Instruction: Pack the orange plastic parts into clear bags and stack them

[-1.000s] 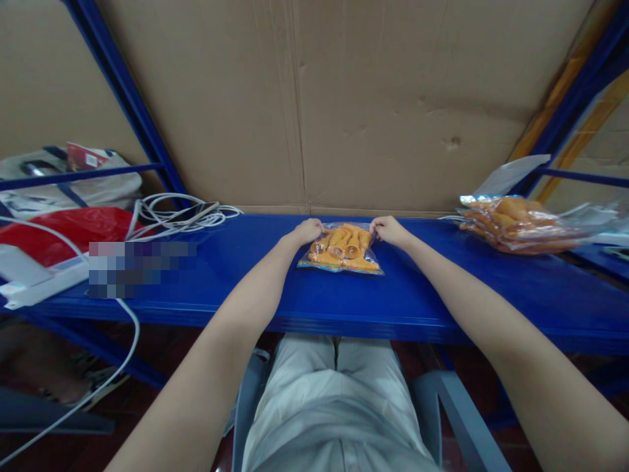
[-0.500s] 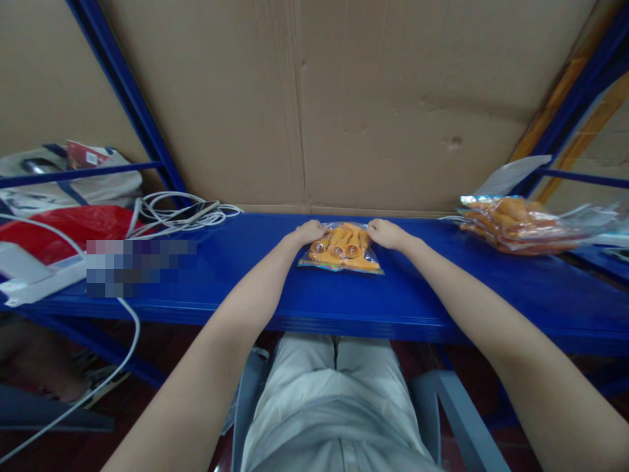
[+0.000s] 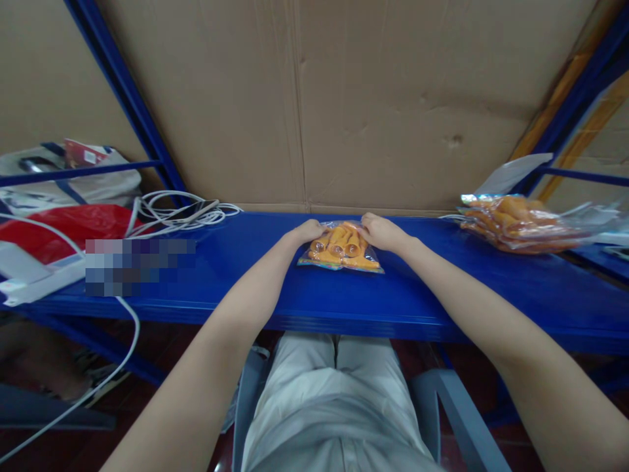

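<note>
A clear plastic bag (image 3: 340,248) holding several orange, tube-like pieces lies flat on the blue table (image 3: 344,301). The pieces have round open ends that face me. My left hand (image 3: 309,231) is closed on the bag's far left corner. At the far right corner, my right hand (image 3: 379,231) has its fingers closed on the bag's edge. The fingertips of both hands are partly hidden by the hands and the shiny plastic.
More bags of orange pieces (image 3: 515,223) are piled at the right. Coiled white cables (image 3: 191,213), a red bag (image 3: 83,221), a power strip (image 3: 46,278) and a cloth bag (image 3: 73,183) lie left. A cardboard wall (image 3: 304,118) stands behind the table.
My right hand has shifted slightly left and away from me along the bag's far edge. My left hand and the bag have hardly moved.
</note>
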`<act>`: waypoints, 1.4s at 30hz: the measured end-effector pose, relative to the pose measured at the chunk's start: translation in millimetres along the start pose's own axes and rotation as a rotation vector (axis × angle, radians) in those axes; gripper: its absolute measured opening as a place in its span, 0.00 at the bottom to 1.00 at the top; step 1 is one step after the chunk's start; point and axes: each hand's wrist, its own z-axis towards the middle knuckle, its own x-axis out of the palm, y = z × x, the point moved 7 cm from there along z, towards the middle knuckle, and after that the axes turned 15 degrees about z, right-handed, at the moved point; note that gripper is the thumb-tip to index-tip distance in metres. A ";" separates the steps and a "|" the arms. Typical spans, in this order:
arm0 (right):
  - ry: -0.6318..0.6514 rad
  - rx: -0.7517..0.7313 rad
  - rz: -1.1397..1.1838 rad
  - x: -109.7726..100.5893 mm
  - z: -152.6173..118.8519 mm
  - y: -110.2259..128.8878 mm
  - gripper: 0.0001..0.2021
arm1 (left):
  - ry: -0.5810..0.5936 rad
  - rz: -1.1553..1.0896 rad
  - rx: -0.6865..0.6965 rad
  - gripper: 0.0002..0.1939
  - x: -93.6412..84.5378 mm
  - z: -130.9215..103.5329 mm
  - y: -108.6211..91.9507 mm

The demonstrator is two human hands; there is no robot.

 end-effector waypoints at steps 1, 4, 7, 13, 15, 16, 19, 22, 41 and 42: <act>0.000 0.014 0.028 1.0 -0.2 -0.6 0.18 | 0.002 0.034 -0.016 0.13 -0.7 -2.0 -1.3; -0.016 -0.010 0.112 5.2 0.3 0.1 0.20 | 0.017 0.132 -0.039 0.15 -2.8 -9.5 -7.7; -0.021 -0.098 0.130 10.9 2.3 1.9 0.27 | -0.052 0.335 -0.067 0.15 -12.0 -18.4 -14.2; 0.010 -0.152 0.120 15.5 4.4 2.4 0.28 | -0.319 0.606 0.124 0.17 -32.7 -35.2 -47.7; 0.016 -0.145 0.117 14.3 3.6 4.1 0.27 | -0.346 0.564 0.238 0.17 -30.9 -39.3 -61.7; 0.017 -0.140 0.113 13.5 3.1 5.1 0.27 | -0.345 0.537 0.294 0.17 -28.1 -41.1 -68.6; 0.014 -0.117 0.073 10.5 1.4 7.2 0.26 | -0.264 0.483 0.452 0.20 -12.1 -45.4 -86.0; 0.020 -0.108 0.033 7.7 -0.6 9.2 0.24 | -0.126 0.472 0.487 0.22 3.3 -45.5 -89.8; -0.129 -0.219 0.195 -1.5 0.5 8.2 0.15 | -0.124 0.632 0.234 0.23 -3.2 -59.1 -91.8; -0.123 -0.218 0.203 -1.3 0.7 8.5 0.14 | -0.126 0.639 0.214 0.24 -3.2 -60.0 -91.5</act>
